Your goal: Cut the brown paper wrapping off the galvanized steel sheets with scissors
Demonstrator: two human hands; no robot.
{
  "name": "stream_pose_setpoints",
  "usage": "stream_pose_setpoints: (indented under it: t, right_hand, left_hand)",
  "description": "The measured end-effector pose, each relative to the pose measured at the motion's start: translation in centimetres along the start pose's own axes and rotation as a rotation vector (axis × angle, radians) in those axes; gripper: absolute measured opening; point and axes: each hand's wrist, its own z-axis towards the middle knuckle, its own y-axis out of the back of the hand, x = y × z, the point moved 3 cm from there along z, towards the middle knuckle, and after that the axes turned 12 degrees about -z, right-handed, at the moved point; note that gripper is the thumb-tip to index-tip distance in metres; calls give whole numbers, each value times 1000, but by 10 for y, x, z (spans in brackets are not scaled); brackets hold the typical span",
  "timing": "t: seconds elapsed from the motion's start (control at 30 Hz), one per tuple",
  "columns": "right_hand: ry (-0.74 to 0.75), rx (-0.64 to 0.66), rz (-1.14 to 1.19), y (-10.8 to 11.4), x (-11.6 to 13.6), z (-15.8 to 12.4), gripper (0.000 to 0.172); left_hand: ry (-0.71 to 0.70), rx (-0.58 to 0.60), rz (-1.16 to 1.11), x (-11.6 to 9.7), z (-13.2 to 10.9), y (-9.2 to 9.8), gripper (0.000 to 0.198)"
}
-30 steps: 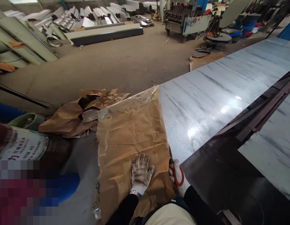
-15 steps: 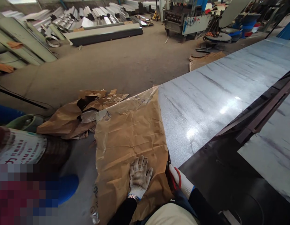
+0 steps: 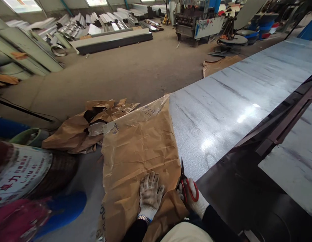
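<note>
Head view: left hand (image 3: pixel 150 193), gloved, palm flat on the brown paper (image 3: pixel 139 153), fingers spread, gripping nothing. Right hand (image 3: pixel 199 201), gloved, closed on red-handled scissors (image 3: pixel 185 185), blades pointing away along the paper's right edge. Paper is creased, ahead of the body, bordering the shiny metal sheet (image 3: pixel 206 117), which runs off to upper right, streaked. Dark gap right of it, then a second sheet (image 3: pixel 292 174). Crumpled paper (image 3: pixel 67 134) and drum (image 3: pixel 63 168) crowd the left. Wide floor (image 3: pixel 118 70) beyond, up to stacked profiles (image 3: pixel 115 42) and a machine (image 3: pixel 187 20).
</note>
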Motion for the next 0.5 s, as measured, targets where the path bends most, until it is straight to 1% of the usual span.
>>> stream_pose_setpoints:
  t: [0.07, 0.13, 0.23, 0.27, 0.37, 0.43, 0.5]
  right_hand:
    - [-29, 20, 58, -8, 5, 11, 66]
    - [-71, 35, 84, -15, 7, 22, 69]
    - [-157, 26, 120, -19, 1, 32, 75]
    - [-157, 16, 114, -18, -2, 33, 74]
    - [-82, -38, 30, -13, -5, 30, 66]
    - [-50, -77, -26, -12, -3, 29, 65]
    - [-35, -77, -20, -16, 0, 31, 66]
  left_hand:
    - [0, 1, 2, 1, -1, -1, 60]
    - [10, 9, -5, 2, -2, -3, 60]
    - [20, 8, -17, 3, -3, -4, 58]
    - [23, 9, -11, 3, -3, -4, 58]
    - [26, 26, 19, 2, -3, -3, 58]
    - [28, 44, 25, 3, -3, -3, 58]
    - [34, 47, 19, 3, -3, -3, 57]
